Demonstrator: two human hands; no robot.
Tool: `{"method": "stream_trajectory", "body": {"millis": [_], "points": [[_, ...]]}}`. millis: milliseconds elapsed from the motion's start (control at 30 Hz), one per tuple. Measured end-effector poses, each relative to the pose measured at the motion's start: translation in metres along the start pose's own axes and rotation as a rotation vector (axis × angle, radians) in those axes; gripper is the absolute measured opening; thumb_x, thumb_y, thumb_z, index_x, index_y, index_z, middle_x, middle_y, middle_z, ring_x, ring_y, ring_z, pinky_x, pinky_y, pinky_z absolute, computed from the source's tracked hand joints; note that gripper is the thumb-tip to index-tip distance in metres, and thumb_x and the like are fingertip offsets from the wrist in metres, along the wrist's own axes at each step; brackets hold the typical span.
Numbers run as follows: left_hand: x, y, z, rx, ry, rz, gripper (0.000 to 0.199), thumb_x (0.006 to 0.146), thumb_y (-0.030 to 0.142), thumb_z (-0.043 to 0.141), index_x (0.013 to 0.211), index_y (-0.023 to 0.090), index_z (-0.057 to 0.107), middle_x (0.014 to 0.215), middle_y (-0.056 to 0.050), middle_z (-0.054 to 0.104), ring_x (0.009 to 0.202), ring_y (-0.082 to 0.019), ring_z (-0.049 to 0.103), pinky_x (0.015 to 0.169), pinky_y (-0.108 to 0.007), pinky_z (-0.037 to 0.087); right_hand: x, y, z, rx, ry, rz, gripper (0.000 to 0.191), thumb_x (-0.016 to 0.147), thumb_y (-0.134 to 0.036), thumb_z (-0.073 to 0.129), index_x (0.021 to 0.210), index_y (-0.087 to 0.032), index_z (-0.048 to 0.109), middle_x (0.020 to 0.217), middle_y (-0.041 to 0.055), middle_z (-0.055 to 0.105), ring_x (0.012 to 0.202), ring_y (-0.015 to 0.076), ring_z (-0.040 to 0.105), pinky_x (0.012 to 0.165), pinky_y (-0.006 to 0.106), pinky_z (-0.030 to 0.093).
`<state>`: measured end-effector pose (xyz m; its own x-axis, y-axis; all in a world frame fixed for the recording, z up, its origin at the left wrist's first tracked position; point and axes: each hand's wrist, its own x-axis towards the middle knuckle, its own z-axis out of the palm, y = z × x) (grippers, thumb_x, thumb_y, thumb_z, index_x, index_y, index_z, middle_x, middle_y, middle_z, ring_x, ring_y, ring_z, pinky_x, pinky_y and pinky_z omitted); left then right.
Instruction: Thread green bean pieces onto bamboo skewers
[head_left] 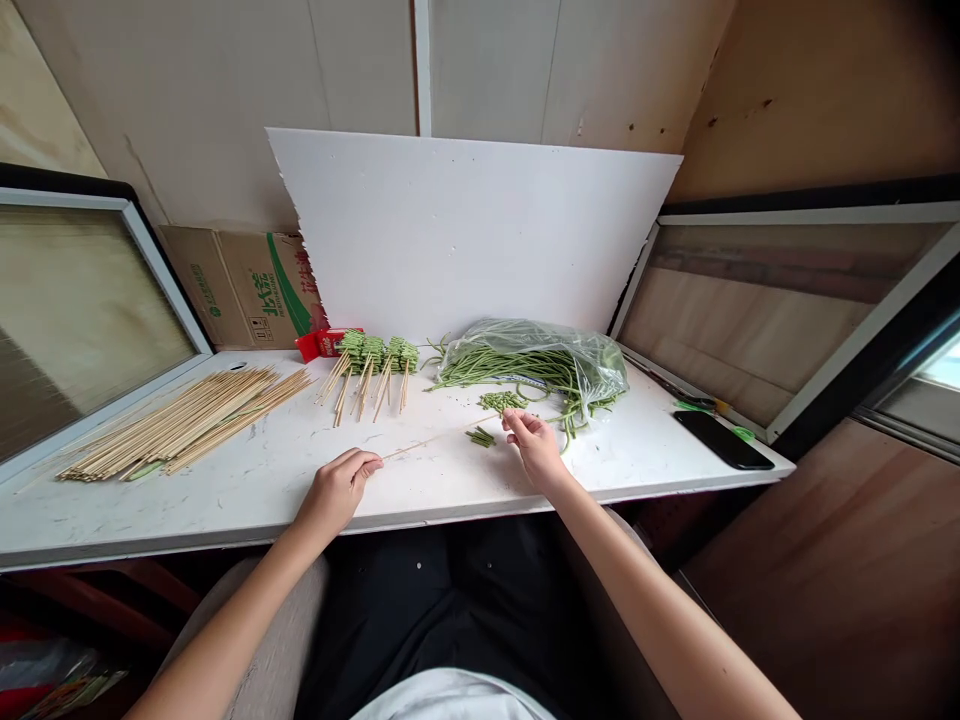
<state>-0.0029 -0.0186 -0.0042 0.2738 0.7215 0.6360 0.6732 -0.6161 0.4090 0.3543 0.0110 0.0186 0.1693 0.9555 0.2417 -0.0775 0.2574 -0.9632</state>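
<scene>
A thin bamboo skewer [427, 441] stretches slantwise above the white table between my hands. My left hand [341, 485] is closed around its lower left end. At the other end, the fingers of my right hand [534, 445] pinch together at the skewer's tip; whether a piece of bean is also between them I cannot make out. Just left of my right hand lies a small bunch of cut green bean pieces [481, 436]. Behind it is a heap of more cut pieces [502, 401]. Long green beans [510, 368] spill out of a clear plastic bag [600, 362] beyond.
Loose bamboo skewers [180, 420] are piled on the table [247, 495] at left. Several bundles of skewered beans [379, 355] lie at the back, by a red packet [319, 345] and a cardboard box [240, 285]. A white board [480, 235] stands behind. A black phone [722, 440] rests at right.
</scene>
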Motion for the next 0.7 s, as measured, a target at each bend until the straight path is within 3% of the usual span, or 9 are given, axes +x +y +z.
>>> {"method": "stream_trajectory", "body": {"millis": [300,467,700], "points": [[-0.002,-0.011,0.004,0.040,-0.052,-0.020,0.035,0.081,0.002,0.039,0.091,0.022,0.066,0.073,-0.001,0.067,0.069,-0.015,0.068,0.067,-0.025,0.051,-0.008,-0.003,0.011,0.006,-0.001,-0.011,0.051,0.076,-0.071,0.077,0.084,-0.021,0.075,0.082,0.0037,0.066,0.080,0.0191,0.059,0.067,0.029,0.046],[-0.003,-0.010,0.003,0.050,-0.072,-0.037,0.029,0.082,0.004,0.042,0.087,0.023,0.064,0.070,0.001,0.066,0.063,-0.015,0.064,0.064,-0.025,0.049,-0.012,-0.005,0.016,0.021,-0.016,-0.020,0.049,0.078,-0.070,0.076,0.082,-0.021,0.074,0.080,0.0029,0.064,0.078,0.0174,0.056,0.067,0.029,0.046],[-0.001,-0.010,0.004,0.012,-0.090,-0.047,0.024,0.084,0.007,0.046,0.086,0.023,0.064,0.080,-0.001,0.072,0.070,-0.017,0.068,0.066,-0.025,0.049,-0.015,-0.011,0.023,0.011,-0.037,-0.047,0.046,0.079,-0.067,0.077,0.087,-0.021,0.075,0.084,0.0040,0.067,0.078,0.0188,0.057,0.068,0.031,0.047]]}}
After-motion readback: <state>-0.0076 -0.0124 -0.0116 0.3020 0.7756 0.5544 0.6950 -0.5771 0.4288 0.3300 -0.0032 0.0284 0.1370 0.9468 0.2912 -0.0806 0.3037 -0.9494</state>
